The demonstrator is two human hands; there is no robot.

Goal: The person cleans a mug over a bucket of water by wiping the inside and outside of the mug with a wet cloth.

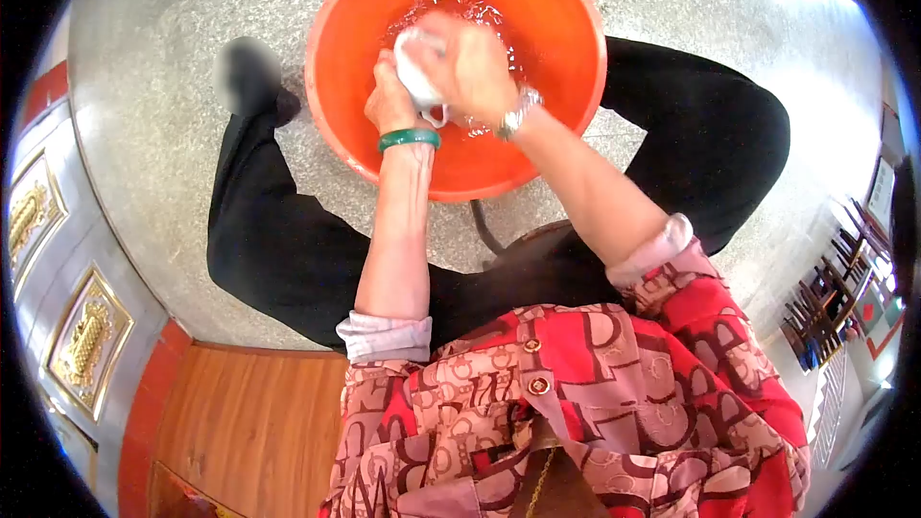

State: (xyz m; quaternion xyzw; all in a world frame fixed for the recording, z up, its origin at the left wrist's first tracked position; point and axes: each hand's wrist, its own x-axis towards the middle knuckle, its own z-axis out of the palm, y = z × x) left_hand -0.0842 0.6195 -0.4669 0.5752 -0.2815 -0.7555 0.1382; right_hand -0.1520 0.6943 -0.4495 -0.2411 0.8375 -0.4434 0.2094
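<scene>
A white cup [414, 75] with a small loop handle is held tilted over the water in a large orange basin [336, 96]. My left hand [389, 101], with a green bangle at the wrist, is closed round the cup's left side. From the right, my right hand [475, 62] is bent over the cup, its fingers pressed against it and smeared by motion. A silver watch [519, 113] sits on that wrist. Fingertips of both hands are partly hidden by the cup and by blur. Clear water [489, 14] ripples beneath them.
My legs in black trousers [700, 134] flank the basin on a speckled floor [153, 134]. A dark curved tube-like thing [484, 225] lies below the basin. Gold-panelled doors [91, 341] stand at left, with wooden boards [249, 422] nearby. Dark stacked furniture [830, 302] is far right.
</scene>
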